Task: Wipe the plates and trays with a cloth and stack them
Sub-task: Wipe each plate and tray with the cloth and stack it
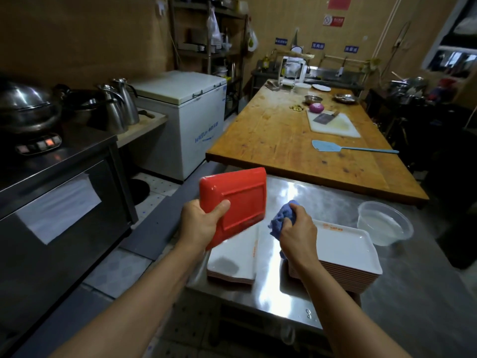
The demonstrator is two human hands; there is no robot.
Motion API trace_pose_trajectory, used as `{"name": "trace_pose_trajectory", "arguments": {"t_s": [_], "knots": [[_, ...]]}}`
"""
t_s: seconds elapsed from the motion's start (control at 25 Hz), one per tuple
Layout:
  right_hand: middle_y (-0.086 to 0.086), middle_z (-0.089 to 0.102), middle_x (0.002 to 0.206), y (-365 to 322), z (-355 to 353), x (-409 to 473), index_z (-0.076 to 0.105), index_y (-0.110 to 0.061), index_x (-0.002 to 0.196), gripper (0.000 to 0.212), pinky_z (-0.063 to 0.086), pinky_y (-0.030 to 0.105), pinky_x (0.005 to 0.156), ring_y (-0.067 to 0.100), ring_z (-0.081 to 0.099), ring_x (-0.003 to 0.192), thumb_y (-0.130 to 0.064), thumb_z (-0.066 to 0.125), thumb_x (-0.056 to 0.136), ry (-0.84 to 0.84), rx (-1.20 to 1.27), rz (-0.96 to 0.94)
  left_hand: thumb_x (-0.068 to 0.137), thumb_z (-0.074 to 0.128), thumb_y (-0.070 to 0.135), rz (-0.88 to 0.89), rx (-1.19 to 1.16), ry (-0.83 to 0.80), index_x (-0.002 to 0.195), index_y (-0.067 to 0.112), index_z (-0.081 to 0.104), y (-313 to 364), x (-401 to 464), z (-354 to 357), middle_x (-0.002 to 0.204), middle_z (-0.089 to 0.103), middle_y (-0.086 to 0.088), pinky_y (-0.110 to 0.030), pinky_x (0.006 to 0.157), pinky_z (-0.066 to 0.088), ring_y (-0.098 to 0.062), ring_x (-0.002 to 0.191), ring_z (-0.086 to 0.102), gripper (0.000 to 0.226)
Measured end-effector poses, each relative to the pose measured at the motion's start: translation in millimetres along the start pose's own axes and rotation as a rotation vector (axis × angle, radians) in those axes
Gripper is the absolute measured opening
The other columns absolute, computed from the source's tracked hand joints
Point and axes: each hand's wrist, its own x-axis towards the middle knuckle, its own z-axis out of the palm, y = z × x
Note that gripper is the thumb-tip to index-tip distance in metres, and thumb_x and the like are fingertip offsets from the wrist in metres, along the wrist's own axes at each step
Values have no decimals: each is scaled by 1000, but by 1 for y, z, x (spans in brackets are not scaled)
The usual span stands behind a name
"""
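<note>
My left hand grips one red tray; my right hand clutches one blue cloth. Two white tray stacks sit on the desk.

The left hand covers the near corner of the red rectangular tray, only its underside facing us, and the tray's lower edge smears into blur. The crumpled blue cloth half vanishes inside the right hand. That wrist hides the left end of the taller stack of white trays. Wall signs too small to read.
</note>
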Motion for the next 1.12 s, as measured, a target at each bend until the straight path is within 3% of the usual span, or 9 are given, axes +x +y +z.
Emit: {"name": "trace_pose_trajectory", "arguments": {"t_s": [0.16,0.24,0.28,0.36,0.48,0.88,1.04,1.12], "knots": [[28,58,95,11,-4,-6,55,10,103,24,35,3,52,11,50,78,11,40,84,46,11,-23,81,72,18,432,666,-250,88,8,69,-39,2,-1,81,63,-2,-27,64,48,-18,74,61,13],[23,59,108,18,-7,-7,55,-1,119,33,35,7,66,7,52,82,4,40,90,-4,-20,19,85,65,19,567,951,-371,92,11,71,-58,-1,1,89,62,-4,-32,66,49,-23,84,59,12],[17,58,117,22,-8,-7,53,-7,125,36,34,12,76,12,53,95,0,40,92,-25,-44,39,83,65,16,624,1043,-405,90,12,72,-65,-4,2,88,62,-5,-34,62,50,-24,85,60,10],[11,56,124,32,-8,-8,52,-12,128,37,34,19,84,17,50,104,-3,40,93,-40,-64,59,68,74,3,684,1115,-464,75,9,71,-76,-7,4,75,61,-8,-34,44,48,-26,73,62,10],[9,57,121,41,-10,-9,53,-13,126,36,32,15,78,11,47,97,-3,40,94,-42,-77,72,43,85,-3,762,1229,-531,55,9,64,-88,-12,9,57,56,-4,-22,30,35,-22,54,59,27],[9,59,115,65,-18,3,55,-15,122,35,36,19,80,14,49,96,-4,42,93,-18,-73,100,15,88,-2,677,1400,-716,46,12,57,-134,-33,27,50,51,0,-15,29,25,-16,43,51,46],[6,58,112,73,-25,8,55,-15,123,33,44,32,90,20,54,102,-6,42,94,-22,-69,108,11,88,-1,640,1448,-694,46,12,57,-146,-32,29,50,51,0,-13,29,25,-15,43,50,49],[7,59,111,78,-27,13,55,-15,123,34,47,38,92,25,57,103,-5,42,93,-20,-69,116,9,92,9,623,1461,-688,46,13,57,-148,-29,33,51,51,1,-13,30,24,-15,43,51,52]]}}
